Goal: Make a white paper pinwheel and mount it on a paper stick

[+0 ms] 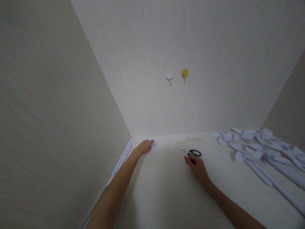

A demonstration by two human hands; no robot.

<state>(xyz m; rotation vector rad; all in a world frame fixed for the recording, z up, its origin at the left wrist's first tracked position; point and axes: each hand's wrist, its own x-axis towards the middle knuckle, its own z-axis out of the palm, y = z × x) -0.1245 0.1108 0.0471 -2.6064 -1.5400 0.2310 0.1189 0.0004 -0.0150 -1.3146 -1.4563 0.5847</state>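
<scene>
My left hand [145, 146] reaches to the far left of the pale tabletop, its fingers closed on a small piece of white paper [154, 147]. In the middle, my right hand [195, 167] is held with its fingers curled together; whatever may be between them is too small to make out. Just beyond its fingertips lies a pair of scissors [195, 153] with black handles, the blades pointing away to the left. A thin tan loop or string [193, 139] rests behind the scissors.
At the right lie several rolled white paper sticks [274, 184] with cut paper pieces [256, 144] at their far ends. More white paper rolls [122, 157] line the left wall. A white hook [169, 76] and a yellow hook [185, 73] are on the back wall.
</scene>
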